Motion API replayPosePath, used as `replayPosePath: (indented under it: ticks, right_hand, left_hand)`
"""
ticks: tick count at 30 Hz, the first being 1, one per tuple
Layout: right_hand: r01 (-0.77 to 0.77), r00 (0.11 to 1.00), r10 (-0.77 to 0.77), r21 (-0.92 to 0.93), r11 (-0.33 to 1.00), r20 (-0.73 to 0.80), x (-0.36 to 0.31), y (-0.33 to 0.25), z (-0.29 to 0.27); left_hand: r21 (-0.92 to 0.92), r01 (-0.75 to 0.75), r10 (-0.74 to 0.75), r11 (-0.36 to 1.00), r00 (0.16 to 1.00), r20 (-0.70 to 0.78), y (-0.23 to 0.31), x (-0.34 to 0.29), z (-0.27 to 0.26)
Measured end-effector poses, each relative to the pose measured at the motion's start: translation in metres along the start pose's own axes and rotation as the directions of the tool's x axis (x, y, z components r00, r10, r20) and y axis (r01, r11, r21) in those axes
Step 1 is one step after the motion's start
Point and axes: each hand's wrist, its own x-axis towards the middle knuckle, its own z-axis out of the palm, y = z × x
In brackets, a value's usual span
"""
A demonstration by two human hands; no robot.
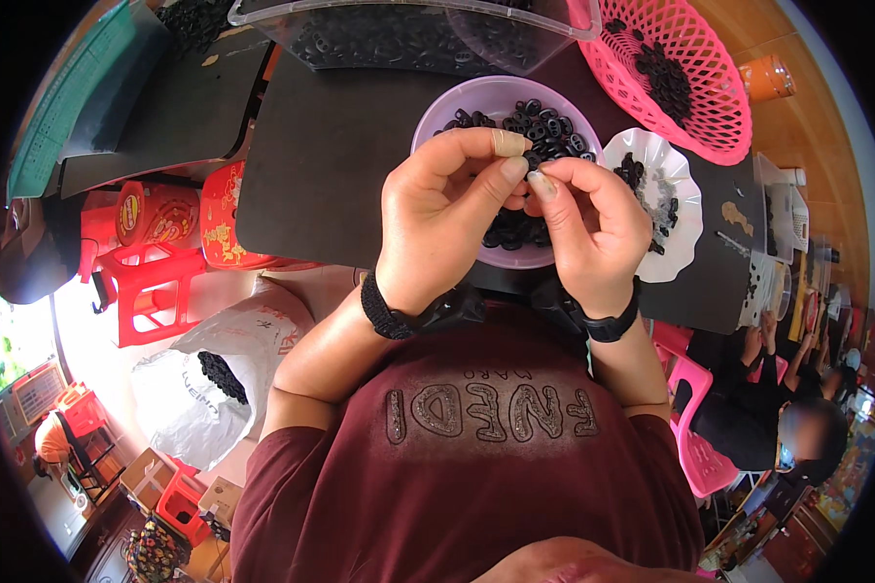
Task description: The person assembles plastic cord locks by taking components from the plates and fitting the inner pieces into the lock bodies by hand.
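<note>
Above a lilac bowl [593,115], my left hand [423,214] and my right hand [608,233] meet fingertip to fingertip. Both are closed in a pinch around one small black piece [532,163], mostly covered by the fingers. A beige bandage wraps the left index fingertip. Many small black oval parts with holes [554,131] fill the bowl. Close to the right hand lies a white wavy-edged dish [688,189], with black bits and small clear pieces on it.
A pink lattice basket [734,131] with black parts stands at the far right. A clear bin [408,44] of black pieces is at the back. Left are a teal crate [63,107], red stools [151,282] and a white sack [190,398]. Another person [749,418] sits at right.
</note>
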Motion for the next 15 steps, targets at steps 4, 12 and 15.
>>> replayPosePath:
  ticks: [4, 12, 15]
  right_hand:
    - [0.063, 0.997, -0.065, -0.034, 0.997, -0.049, -0.0046, 0.0018, 0.004]
    - [0.11, 0.994, -0.112, -0.153, 0.982, -0.004, -0.0029, -0.0034, 0.0044]
    - [0.082, 0.996, -0.084, -0.124, 0.989, -0.013, -0.0032, -0.002, 0.007]
  left_hand:
    - [-0.046, -0.057, 0.057, 0.997, 0.998, -0.006, -0.0015, -0.0028, 0.0019]
    - [0.217, -0.218, 0.21, 0.952, 0.976, 0.06, 0.0012, -0.0034, -0.0029]
    - [0.223, -0.25, 0.25, 0.942, 0.968, 0.028, -0.003, -0.0013, -0.0027]
